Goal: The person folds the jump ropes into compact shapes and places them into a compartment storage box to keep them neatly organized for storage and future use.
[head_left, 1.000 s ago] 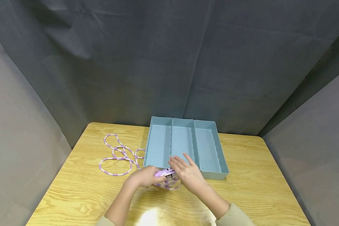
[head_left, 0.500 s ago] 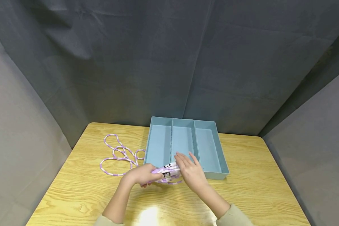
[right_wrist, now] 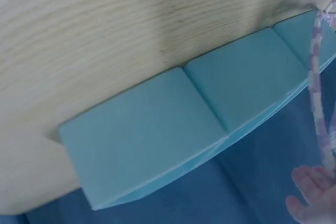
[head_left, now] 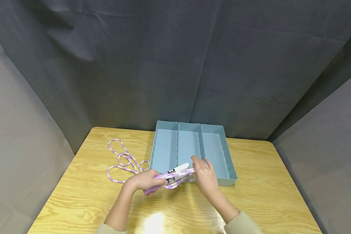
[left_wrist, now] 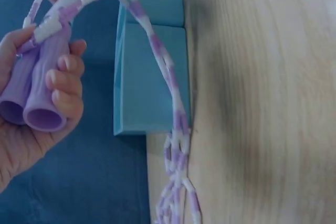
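My left hand grips both handles of a purple-and-white beaded jump rope, side by side. The handles have purple grips and white ends with black print; part of the rope is wound across them. My right hand is just past the white ends, its fingertips holding the rope there. In the left wrist view a rope strand runs from the handles down to the table. More rope loops lie on the table at the left.
Behind the hands stands a blue-grey tray with three long compartments. It rests on a wood-grain table. A dark grey curtain hangs at the back, with lighter panels on both sides.
The handles have tilted up and now show more of their white ends. My right hand has shifted right, drawing rope along the handles. The rope loops on the table have moved slightly.
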The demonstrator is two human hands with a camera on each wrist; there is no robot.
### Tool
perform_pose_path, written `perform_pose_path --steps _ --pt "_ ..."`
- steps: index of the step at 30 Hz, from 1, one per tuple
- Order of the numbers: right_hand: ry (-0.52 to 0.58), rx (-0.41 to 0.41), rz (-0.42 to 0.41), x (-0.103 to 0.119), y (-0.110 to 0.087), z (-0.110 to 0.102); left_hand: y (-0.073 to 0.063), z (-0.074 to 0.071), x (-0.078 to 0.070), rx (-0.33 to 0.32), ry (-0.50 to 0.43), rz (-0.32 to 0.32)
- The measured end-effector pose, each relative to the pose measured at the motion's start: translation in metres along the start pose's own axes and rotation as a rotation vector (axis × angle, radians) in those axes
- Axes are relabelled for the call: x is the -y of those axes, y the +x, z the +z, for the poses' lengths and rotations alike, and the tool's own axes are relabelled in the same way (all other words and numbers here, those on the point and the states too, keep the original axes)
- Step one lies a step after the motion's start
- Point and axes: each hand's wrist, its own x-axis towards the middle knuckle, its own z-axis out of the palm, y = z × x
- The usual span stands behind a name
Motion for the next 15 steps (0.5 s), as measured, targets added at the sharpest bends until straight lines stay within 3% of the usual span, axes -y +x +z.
perform_pose_path --steps 7,15 --pt "0.218 0.063 -0.013 -0.018 0.007 -0.007 -0.004 0.001 0.009 0.094 -0.110 -0.023" --pt "0.497 0.423 0.072 -0.027 0.021 -0.022 -0.002 0.005 0.011 0.198 -0.159 0.031"
